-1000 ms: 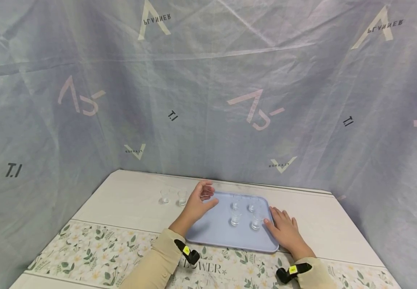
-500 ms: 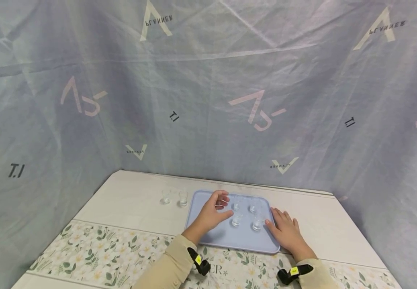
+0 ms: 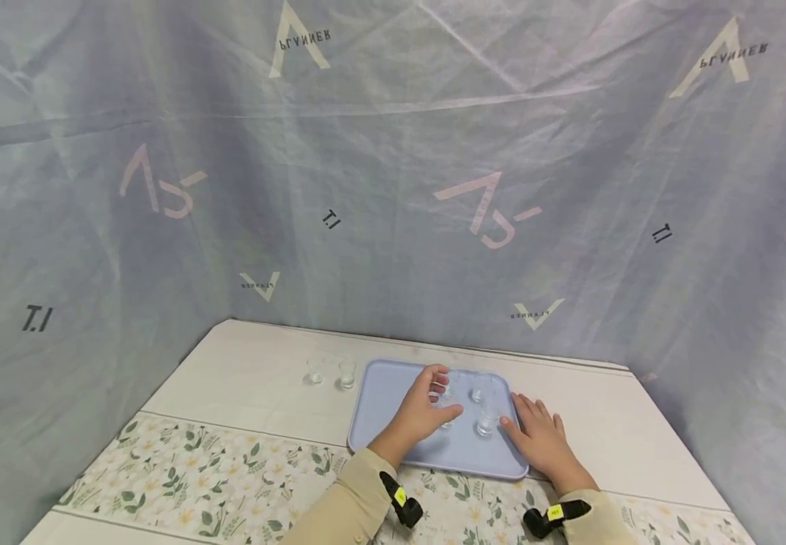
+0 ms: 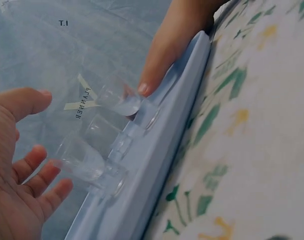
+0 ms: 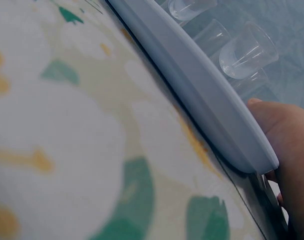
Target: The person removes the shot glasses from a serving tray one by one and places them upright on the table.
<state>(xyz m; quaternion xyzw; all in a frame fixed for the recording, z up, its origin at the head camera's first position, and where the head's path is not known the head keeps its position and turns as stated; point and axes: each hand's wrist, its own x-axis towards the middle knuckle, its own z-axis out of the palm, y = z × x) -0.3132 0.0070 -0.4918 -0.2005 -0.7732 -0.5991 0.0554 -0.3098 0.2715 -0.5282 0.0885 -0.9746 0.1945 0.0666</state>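
Observation:
Several small clear shot glasses, among them a front-right one (image 3: 485, 425) and a back-right one (image 3: 478, 394), stand upright on a light blue tray (image 3: 381, 405). My left hand (image 3: 419, 415) hovers over the tray beside the two left glasses and partly covers them in the head view. In the left wrist view its thumb and curved fingers are spread apart near a shot glass (image 4: 82, 162), with nothing gripped. My right hand (image 3: 541, 440) rests at the tray's right edge, its thumb at the rim near a glass (image 5: 247, 51) and its other fingers extended outside.
Two more shot glasses, a left one (image 3: 315, 372) and a right one (image 3: 347, 375), stand on the white table left of the tray. A floral-patterned band (image 3: 229, 473) crosses the table in front. A grey-blue curtain (image 3: 379, 189) hangs behind and at both sides.
My left hand has moved right, from the tray's left side near the two table glasses to the glasses on the tray. The right hand has stayed at the tray's edge.

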